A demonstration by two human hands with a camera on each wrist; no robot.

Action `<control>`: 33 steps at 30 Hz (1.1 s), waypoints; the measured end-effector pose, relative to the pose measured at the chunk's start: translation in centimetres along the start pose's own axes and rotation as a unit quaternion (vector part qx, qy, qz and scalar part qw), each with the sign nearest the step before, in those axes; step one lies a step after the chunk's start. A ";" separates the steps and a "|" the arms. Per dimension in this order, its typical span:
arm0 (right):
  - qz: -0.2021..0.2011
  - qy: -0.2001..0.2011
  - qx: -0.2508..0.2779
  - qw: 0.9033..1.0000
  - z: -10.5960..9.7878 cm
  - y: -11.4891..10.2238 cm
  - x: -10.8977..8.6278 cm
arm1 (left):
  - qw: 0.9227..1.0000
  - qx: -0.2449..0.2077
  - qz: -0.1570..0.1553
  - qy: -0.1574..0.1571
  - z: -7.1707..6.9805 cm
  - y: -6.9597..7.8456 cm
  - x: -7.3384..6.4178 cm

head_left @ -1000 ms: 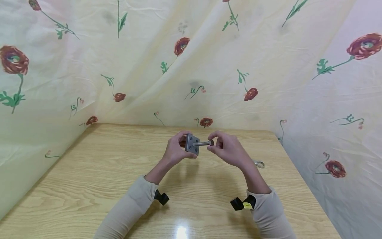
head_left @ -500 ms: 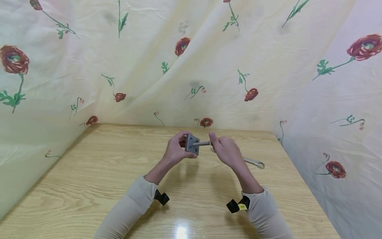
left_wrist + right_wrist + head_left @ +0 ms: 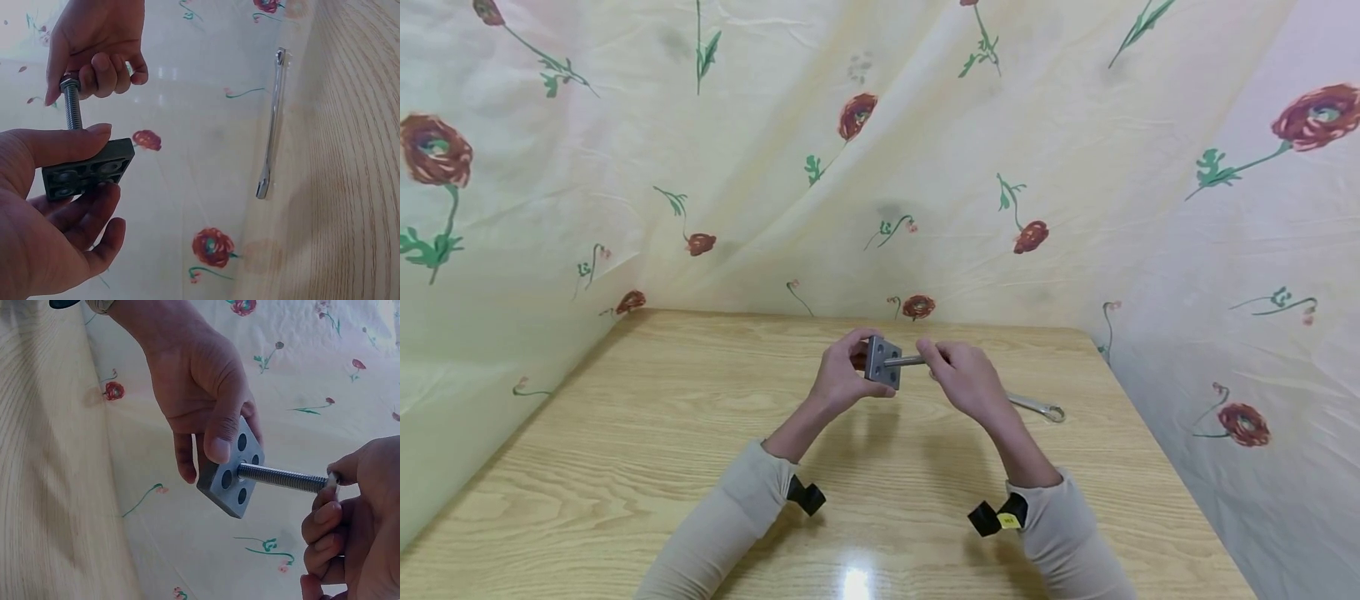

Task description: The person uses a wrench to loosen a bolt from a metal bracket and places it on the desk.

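Observation:
My left hand (image 3: 837, 382) grips a small square metal plate (image 3: 234, 464) by its edges, thumb on one side and fingers on the other. Holes near the plate's corners show in the right wrist view, and its recessed underside faces the left wrist camera. A long threaded hex bolt (image 3: 284, 478) sticks out from the plate's middle. With thumb and curled index finger, my right hand (image 3: 966, 381) pinches the bolt's head, which the fingers hide in the head view. Both hands are raised over the wooden table (image 3: 647, 433).
A combination wrench (image 3: 1036, 406) lies on the table behind and right of my right hand, which covers part of it in the head view. Floral cloth (image 3: 760, 167) hangs along the table's back and sides. Small black cameras sit at both wrists.
The right hand has turned, its thumb swinging up and then over the bolt head toward the plate. More of the wrench shows now. The left hand and plate stay put.

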State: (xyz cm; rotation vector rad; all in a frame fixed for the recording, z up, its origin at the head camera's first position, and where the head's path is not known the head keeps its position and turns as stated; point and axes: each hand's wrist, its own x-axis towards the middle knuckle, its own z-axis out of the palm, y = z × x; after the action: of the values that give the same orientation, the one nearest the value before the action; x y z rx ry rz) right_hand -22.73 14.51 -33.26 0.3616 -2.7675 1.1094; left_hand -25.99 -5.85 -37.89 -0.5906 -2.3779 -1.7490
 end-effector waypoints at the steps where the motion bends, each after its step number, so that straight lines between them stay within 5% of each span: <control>1: -0.006 0.000 -0.011 1.000 -0.1 -0.1 0.0 | 1.000 -0.001 -0.001 0.001 0.0 0.0 0.0; 33: -0.106 0.023 -0.077 0.991 -1.4 -0.6 -0.7 | 1.000 -0.009 -0.010 -0.004 0.1 -0.1 0.1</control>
State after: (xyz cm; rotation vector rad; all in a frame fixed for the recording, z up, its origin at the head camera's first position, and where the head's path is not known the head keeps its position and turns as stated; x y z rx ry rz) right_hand -21.83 15.18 -32.05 0.5857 -2.6751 0.8389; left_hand -26.07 -5.80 -37.95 -0.5803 -2.3835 -1.7818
